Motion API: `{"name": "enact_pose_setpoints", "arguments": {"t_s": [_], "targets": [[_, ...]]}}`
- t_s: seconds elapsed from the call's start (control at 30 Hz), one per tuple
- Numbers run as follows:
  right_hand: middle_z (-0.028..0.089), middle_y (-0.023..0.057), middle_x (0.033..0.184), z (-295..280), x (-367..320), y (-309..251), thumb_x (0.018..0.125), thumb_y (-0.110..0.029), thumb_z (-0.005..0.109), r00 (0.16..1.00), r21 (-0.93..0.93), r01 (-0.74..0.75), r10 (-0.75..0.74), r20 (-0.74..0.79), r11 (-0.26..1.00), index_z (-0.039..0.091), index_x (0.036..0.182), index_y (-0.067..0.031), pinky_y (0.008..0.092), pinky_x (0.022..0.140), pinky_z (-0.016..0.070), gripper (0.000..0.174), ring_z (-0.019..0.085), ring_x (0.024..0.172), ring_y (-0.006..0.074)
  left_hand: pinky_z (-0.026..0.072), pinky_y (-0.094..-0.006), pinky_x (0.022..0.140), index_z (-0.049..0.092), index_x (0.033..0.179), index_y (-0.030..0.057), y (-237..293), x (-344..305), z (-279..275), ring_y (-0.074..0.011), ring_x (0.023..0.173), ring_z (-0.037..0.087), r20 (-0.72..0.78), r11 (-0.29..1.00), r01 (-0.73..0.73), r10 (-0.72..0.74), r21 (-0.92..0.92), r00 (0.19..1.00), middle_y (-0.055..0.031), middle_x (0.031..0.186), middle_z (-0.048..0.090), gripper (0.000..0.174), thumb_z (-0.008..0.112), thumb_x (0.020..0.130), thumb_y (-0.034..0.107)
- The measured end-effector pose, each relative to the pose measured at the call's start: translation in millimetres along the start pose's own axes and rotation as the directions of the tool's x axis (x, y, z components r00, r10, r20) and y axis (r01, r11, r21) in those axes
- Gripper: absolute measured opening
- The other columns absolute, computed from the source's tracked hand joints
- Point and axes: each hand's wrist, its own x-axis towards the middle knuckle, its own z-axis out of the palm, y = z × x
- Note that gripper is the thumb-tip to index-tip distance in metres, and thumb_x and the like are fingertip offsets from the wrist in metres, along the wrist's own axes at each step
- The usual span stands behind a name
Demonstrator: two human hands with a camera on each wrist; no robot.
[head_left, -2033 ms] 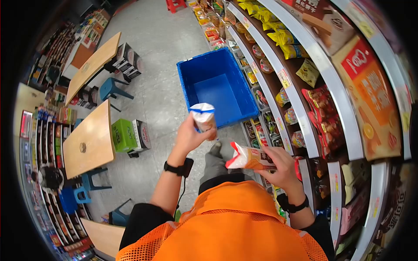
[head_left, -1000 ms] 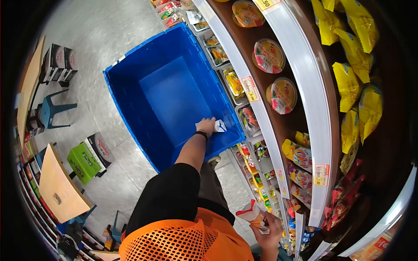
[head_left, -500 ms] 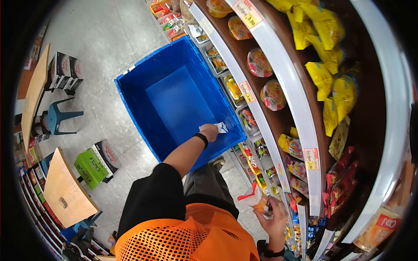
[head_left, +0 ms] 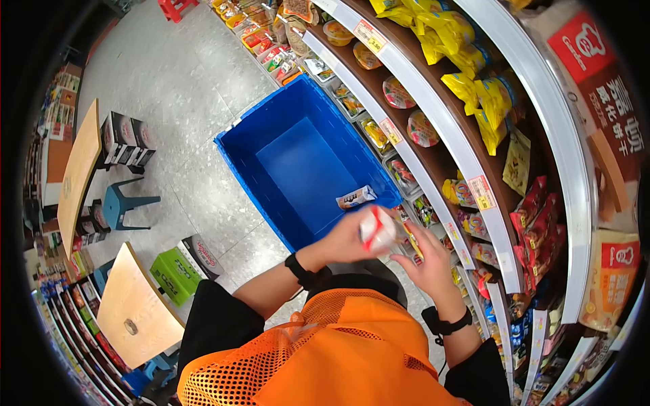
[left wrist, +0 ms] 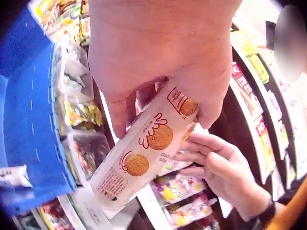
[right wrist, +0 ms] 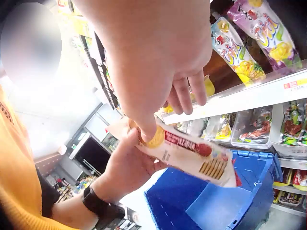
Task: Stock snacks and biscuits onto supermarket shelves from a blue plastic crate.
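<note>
My left hand [head_left: 345, 237] grips a white biscuit pack [left wrist: 148, 143] with red lettering and round biscuits printed on it; one end of the pack [head_left: 378, 229] faces up towards the head camera. Close beside it is my right hand [head_left: 430, 260], fingers extended and not wrapped round the pack. In the right wrist view the thumb of that right hand [right wrist: 148, 62] overlaps the pack's near end. Beyond both hands a blue crate [head_left: 237, 179] stands on the floor. Inside it, near the shelf-side corner, lies another wrapped biscuit pack [head_left: 355, 197].
Curved shelves [head_left: 467, 162] run along the right, with yellow snack bags [head_left: 491, 108], jelly cups [head_left: 398, 92] and red packets [head_left: 538, 216]. To the left are wooden tables [head_left: 135, 304], a blue stool [head_left: 125, 203] and a green box [head_left: 175, 274]. Grey floor [head_left: 183, 88] lies between.
My left hand has let go of the blue-and-white pack inside the crate and come back. The red-and-white biscuit pack has passed from my right hand to my left.
</note>
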Motion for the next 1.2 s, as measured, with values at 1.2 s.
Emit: {"name": "enact_pose_setpoints", "arguments": {"t_s": [1.2], "targets": [[0.072,0.0135,0.088,-19,-210,26,0.083,-0.007,0.078,0.828,-0.077,-0.548,0.527,-0.191,0.833,0.073,0.096,-0.0023,0.0362,0.066,0.0555,0.016,0.07,0.073,0.0277,0.0536,-0.0442,0.1,0.064,0.132,0.0002,-326,66,-79,-0.0384,0.122,0.064,-0.247,0.326,0.55,-0.641,0.769,0.726,-0.0268,0.127,0.067,0.049,0.058,0.093,0.029]]}}
